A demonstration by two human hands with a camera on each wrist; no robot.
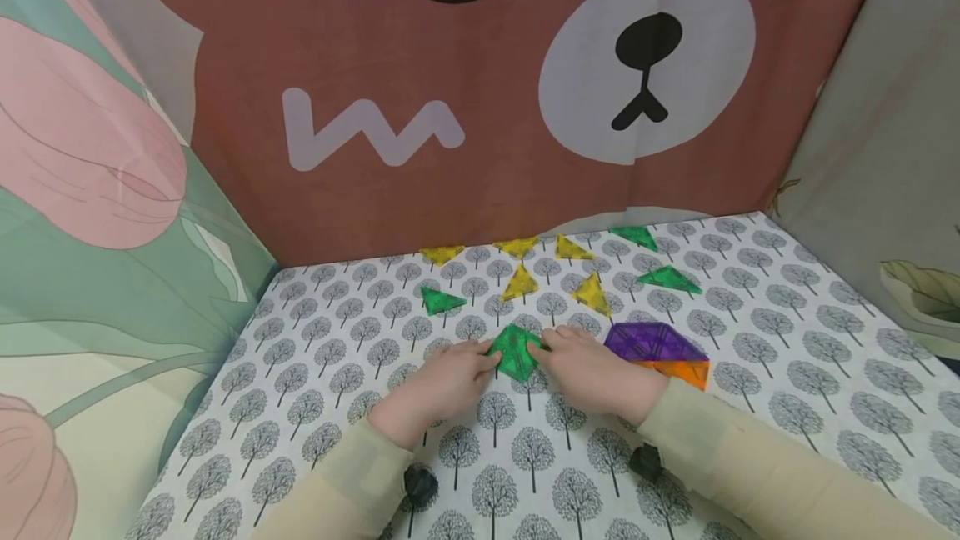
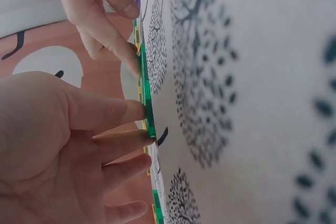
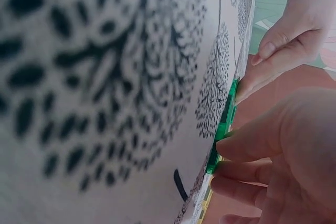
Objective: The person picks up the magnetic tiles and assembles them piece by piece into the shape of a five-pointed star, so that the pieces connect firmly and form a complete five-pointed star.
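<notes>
In the head view, a green translucent kite-like shape (image 1: 515,354), apparently triangular tiles side by side, lies on the tree-print cloth between the hands. My left hand (image 1: 446,377) pinches its left corner with thumb and index finger. At the opposite corner, my right hand (image 1: 592,369) pinches the edge, thumb on top. Both wrist views show the green tiles (image 2: 146,90) edge-on and flat against the cloth, with the right hand's thumb and index finger (image 3: 244,142) at one end. The remaining fingers of each hand spread loosely beside the shape.
Several yellow triangle tiles (image 1: 520,282) lie behind the hands. Loose green triangles sit at the left (image 1: 441,301) and right (image 1: 670,279). Beside my right hand are joined purple tiles (image 1: 652,342) with an orange piece (image 1: 688,372). A brown printed curtain (image 1: 450,207) hangs behind the cloth (image 1: 315,390).
</notes>
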